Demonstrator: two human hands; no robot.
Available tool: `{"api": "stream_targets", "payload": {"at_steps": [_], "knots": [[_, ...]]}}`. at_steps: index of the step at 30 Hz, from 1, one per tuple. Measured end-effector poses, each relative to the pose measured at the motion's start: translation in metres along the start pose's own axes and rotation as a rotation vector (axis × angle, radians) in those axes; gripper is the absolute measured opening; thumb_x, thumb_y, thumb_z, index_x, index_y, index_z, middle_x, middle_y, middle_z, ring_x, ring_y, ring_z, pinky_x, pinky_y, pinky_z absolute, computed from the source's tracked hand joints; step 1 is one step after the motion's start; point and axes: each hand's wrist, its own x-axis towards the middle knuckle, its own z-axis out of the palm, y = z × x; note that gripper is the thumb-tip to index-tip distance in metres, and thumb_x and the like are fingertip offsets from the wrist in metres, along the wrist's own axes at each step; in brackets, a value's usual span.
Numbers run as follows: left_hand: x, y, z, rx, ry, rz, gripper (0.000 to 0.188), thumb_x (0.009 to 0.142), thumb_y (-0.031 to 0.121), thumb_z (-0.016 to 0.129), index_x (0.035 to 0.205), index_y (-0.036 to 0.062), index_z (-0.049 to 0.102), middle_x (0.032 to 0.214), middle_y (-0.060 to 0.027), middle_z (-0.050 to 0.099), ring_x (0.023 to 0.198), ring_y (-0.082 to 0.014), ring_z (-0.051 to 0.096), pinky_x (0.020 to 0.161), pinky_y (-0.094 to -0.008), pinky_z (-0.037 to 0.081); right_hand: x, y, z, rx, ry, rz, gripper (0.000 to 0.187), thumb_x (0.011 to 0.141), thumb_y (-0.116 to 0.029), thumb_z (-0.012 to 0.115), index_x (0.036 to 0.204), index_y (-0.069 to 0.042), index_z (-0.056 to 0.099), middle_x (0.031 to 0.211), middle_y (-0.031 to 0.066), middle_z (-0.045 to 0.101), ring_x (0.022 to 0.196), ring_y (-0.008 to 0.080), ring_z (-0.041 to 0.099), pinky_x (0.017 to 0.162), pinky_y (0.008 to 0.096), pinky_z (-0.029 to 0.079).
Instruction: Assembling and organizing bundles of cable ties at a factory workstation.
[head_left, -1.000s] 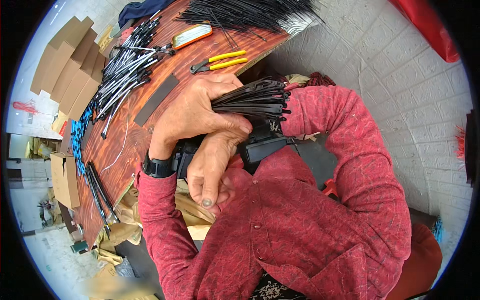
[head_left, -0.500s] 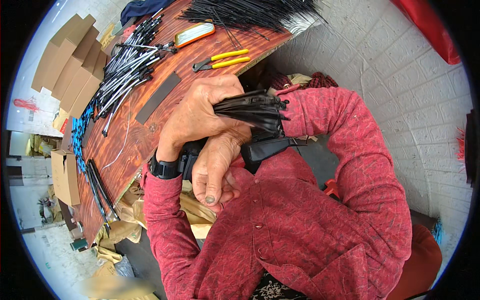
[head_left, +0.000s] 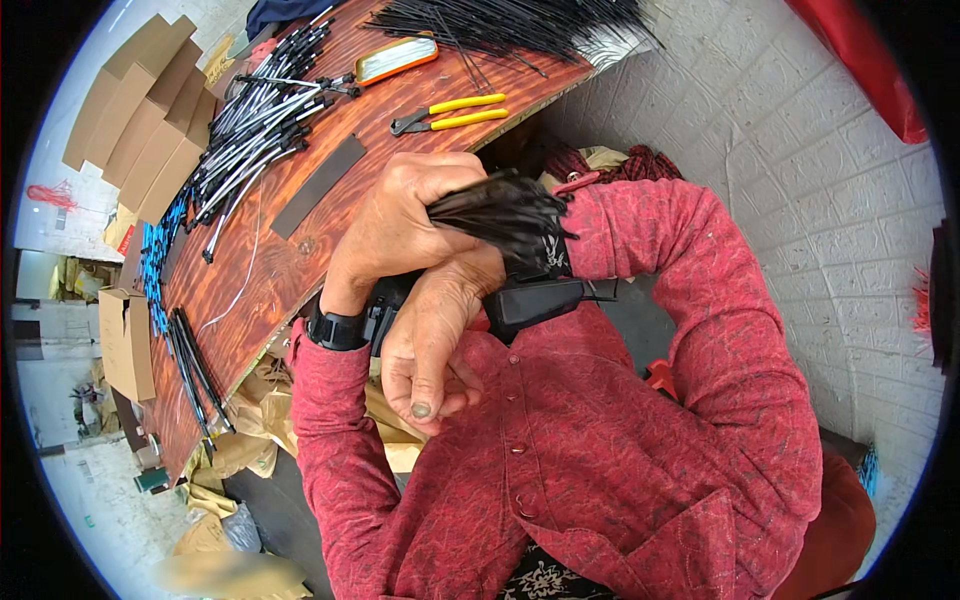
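While the left hand (head_left: 408,215) clutches blurred black ties (head_left: 505,212), whether the right hand (head_left: 432,335) grips anything is unclear.

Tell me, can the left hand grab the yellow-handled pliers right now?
Probably not right away: the left hand is gripping black cable ties, though the yellow-handled pliers lie nearby, uncovered.

Our wood-grained, reddish-brown desk (head_left: 282,265) and its surroundings
On it we see yellow-handled nippers (head_left: 466,119) near an open, orange-rimmed tin (head_left: 397,60); brown cardboard boxes (head_left: 150,112) rise at upper left, and glossy red sheeting (head_left: 872,62) shows at upper right before our pale, brick-patterned wall (head_left: 800,210).
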Motion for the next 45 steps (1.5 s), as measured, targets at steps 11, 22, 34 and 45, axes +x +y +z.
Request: {"api": "stream_targets", "payload": {"at_steps": [11, 22, 34, 45], "knots": [[-0.004, 0.002, 0.005, -0.098, 0.059, -0.21, 0.015, 0.072, 0.003, 0.078, 0.085, 0.0006, 0.071, 0.079, -0.0043, 0.068, 0.069, -0.0121, 0.061, 0.064, -0.0276, 0.049, -0.002, -0.002, 0.001, -0.035, 0.017, -0.015, 0.04, 0.093, -0.039, 0.062, 0.107, -0.001, 0.062, 0.079, 0.0026, 0.059, 0.075, 0.0145, 0.062, 0.07, 0.0294, 0.053], [0.001, 0.014, 0.006, -0.243, 0.157, -0.364, 0.017, 0.079, 0.01, 0.079, 0.086, -0.0018, 0.069, 0.085, -0.0028, 0.071, 0.074, -0.0092, 0.063, 0.072, -0.0258, 0.052, 0.009, 0.0, 0.003, -0.416, 0.05, 0.087, 0.022, 0.092, -0.02, 0.058, 0.09, 0.001, 0.062, 0.076, 0.0057, 0.064, 0.072, 0.0144, 0.062, 0.067, 0.0299, 0.051], [0.0, 0.024, 0.001, -0.014, 0.087, -0.077, 0.02, 0.066, -0.003, 0.07, 0.085, -0.0017, 0.064, 0.073, -0.0101, 0.063, 0.063, -0.0174, 0.059, 0.061, -0.03, 0.047, 0.003, 0.003, 0.005, -0.495, 0.026, 0.164, 0.022, 0.091, -0.02, 0.058, 0.087, 0.001, 0.061, 0.075, 0.0059, 0.064, 0.071, 0.0146, 0.061, 0.068, 0.0301, 0.05], [0.003, 0.023, 0.003, 0.004, 0.034, -0.048, 0.02, 0.066, 0.001, 0.072, 0.084, 0.0008, 0.064, 0.071, -0.0104, 0.062, 0.061, -0.0244, 0.06, 0.058, -0.0309, 0.047, -0.001, 0.004, 0.001, -0.333, -0.019, 0.182, 0.021, 0.091, -0.022, 0.058, 0.091, -0.001, 0.06, 0.079, 0.0021, 0.062, 0.074, 0.0119, 0.06, 0.069, 0.0288, 0.049]]}}
